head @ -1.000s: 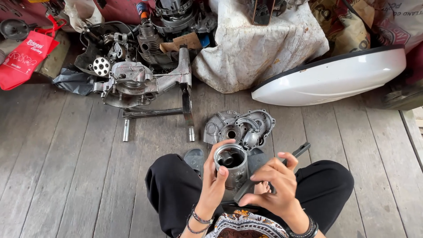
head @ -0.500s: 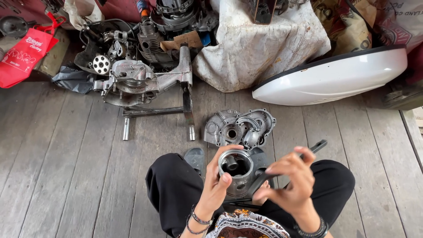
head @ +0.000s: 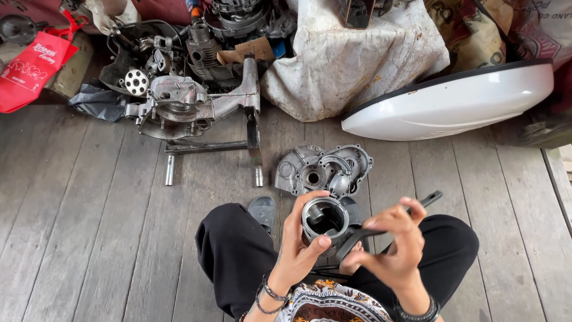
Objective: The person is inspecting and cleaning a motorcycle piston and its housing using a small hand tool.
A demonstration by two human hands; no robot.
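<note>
Low in the centre of the frame, the left hand [head: 301, 247] grips a grey metal cylinder [head: 325, 222] with its open bore facing up. The thumb hooks over the near rim and the other fingers wrap the far side, pressed close against the metal. The cylinder sits above the lap of the seated person, between 2 knees in black trousers [head: 238, 256].

Just right of it, the right hand [head: 390, 244] holds a thin black tool [head: 387, 223] that runs diagonally from beside the cylinder's lower right edge up toward the right. The fingers are curled and bunched over the tool's middle, pinching it; I cannot tell whether the tool's lower end touches the cylinder.

On the wooden plank floor [head: 89, 226], just above the hands, lies a grey engine case half [head: 325, 170] with round openings. A dark sandal [head: 262, 210] rests beside the left knee. In the upper left of the frame, a larger engine assembly [head: 185, 104] sits on a metal stand [head: 208, 149], with a black plastic bag [head: 98, 101] and a red bag [head: 33, 65] further left. A dirty white cloth [head: 351, 59] covers a bulky heap at top centre, and a curved white body panel [head: 453, 101] lies at the upper right.
</note>
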